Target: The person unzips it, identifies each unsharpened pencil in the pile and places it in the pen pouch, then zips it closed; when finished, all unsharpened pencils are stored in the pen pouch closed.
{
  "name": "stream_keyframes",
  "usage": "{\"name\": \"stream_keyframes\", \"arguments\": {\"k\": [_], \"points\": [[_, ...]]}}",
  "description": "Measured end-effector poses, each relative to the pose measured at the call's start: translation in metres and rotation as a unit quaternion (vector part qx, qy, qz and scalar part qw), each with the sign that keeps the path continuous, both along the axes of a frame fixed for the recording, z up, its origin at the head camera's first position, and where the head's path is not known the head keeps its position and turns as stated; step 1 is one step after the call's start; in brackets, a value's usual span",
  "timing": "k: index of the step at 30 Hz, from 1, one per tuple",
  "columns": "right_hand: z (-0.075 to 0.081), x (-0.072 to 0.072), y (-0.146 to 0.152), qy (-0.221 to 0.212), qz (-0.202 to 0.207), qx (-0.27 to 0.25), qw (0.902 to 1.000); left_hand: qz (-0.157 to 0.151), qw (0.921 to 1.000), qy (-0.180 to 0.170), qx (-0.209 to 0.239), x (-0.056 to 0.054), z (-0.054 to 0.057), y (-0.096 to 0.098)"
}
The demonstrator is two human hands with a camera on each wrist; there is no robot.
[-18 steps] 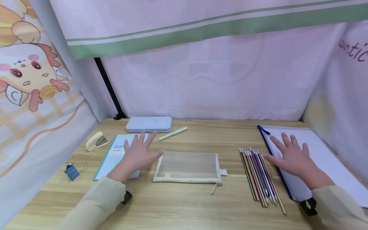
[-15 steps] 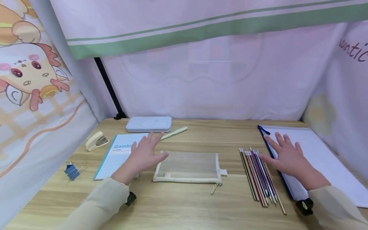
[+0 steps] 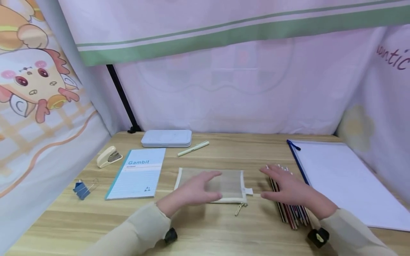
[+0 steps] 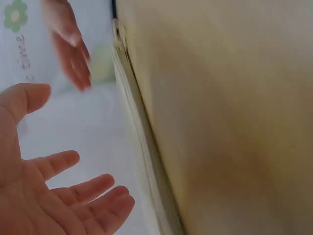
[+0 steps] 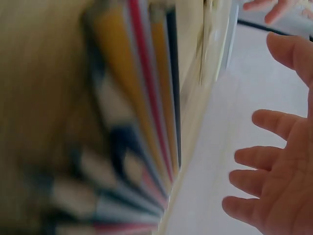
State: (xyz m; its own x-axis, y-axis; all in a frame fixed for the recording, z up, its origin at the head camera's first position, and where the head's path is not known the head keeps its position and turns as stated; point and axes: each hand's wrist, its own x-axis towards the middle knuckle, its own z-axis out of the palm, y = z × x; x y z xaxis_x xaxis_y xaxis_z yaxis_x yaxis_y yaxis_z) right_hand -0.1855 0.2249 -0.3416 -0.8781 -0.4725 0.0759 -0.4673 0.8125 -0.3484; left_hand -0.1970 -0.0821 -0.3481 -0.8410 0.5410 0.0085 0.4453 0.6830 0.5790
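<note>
In the head view my left hand [image 3: 196, 189], fingers extended, overlaps the left half of a flat mesh zip pouch [image 3: 231, 183]. The pouch has pale edging and a zip pull [image 3: 238, 209] at its front right corner. My right hand [image 3: 293, 188] hovers over a bunch of pencils [image 3: 291, 217], fingers spread and pointing inward, and hides their middle. The right wrist view has the pencils [image 5: 146, 93] close up and blurred, with that hand's spread fingers apart from them. In the left wrist view the pouch's edge [image 4: 139, 127] runs beside the left hand's loose fingers. Neither hand holds anything.
Left of the pouch lies a notebook [image 3: 136, 177], with a stapler [image 3: 109, 156] and a blue binder clip [image 3: 81, 190] beyond it. Behind are a pale case [image 3: 166, 138] and a pen [image 3: 193, 148]. A white folder with blue edging [image 3: 346, 181] lies at right.
Both hands have moved inward: the left from over the notebook to over the pouch, the right from over the folder to over the pencils. The objects on the table stay in place.
</note>
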Motion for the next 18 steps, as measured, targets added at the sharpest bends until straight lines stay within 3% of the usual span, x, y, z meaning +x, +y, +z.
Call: {"name": "stream_keyframes", "arguments": {"k": [7,14,18], "points": [[-0.001,0.0,-0.019,-0.102,0.015,-0.04,0.9938,-0.043,0.9957,-0.078,0.023,0.006,-0.005,0.025],[-0.007,-0.004,-0.034,-0.151,0.025,-0.085,0.9845,-0.055,0.9857,-0.12,0.105,0.012,-0.009,0.04],[-0.013,-0.005,-0.039,-0.161,0.033,-0.111,0.9802,-0.044,0.9804,-0.139,0.132,0.017,-0.013,0.044]]}}
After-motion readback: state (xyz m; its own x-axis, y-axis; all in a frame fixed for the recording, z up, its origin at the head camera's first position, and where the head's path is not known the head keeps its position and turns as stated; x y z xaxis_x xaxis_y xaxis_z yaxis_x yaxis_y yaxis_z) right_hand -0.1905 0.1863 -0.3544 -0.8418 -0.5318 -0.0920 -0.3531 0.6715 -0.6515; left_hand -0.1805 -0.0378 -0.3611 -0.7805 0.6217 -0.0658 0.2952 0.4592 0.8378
